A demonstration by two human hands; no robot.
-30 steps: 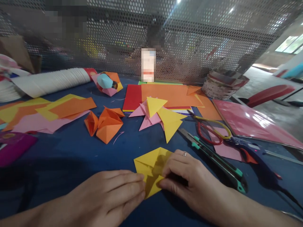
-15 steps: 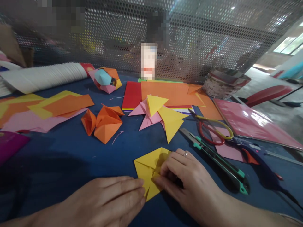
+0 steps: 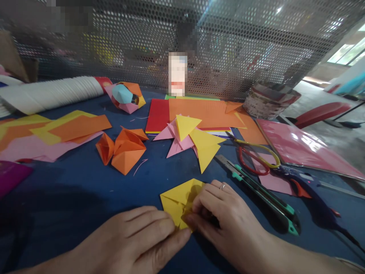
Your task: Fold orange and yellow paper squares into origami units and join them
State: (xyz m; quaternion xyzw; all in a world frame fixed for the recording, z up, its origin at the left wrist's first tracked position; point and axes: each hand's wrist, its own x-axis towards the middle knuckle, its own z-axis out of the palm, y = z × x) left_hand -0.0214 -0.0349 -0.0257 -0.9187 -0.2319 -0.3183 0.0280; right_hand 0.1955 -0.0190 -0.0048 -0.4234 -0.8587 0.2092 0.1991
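Observation:
A folded yellow paper with creased flaps lies on the blue table between my hands. My left hand lies over its lower left part, fingers together, thumb along the near edge. My right hand, with a ring on one finger, pinches the paper's right side between thumb and curled fingers. Beyond them lie yellow triangles on top of pink folded pieces. Folded orange pieces sit to the left of these. The paper's lower edge is partly hidden by my left hand.
A green-and-black cutter, scissors and a dark blue glue gun lie to the right. Coloured sheets are stacked behind, near a woven basket. Stacked white cups and loose paper are on the left.
My left hand has moved a little up and right over the yellow paper, its thumb now reaching along the near edge. My right hand keeps its pinch. The view has shifted slightly.

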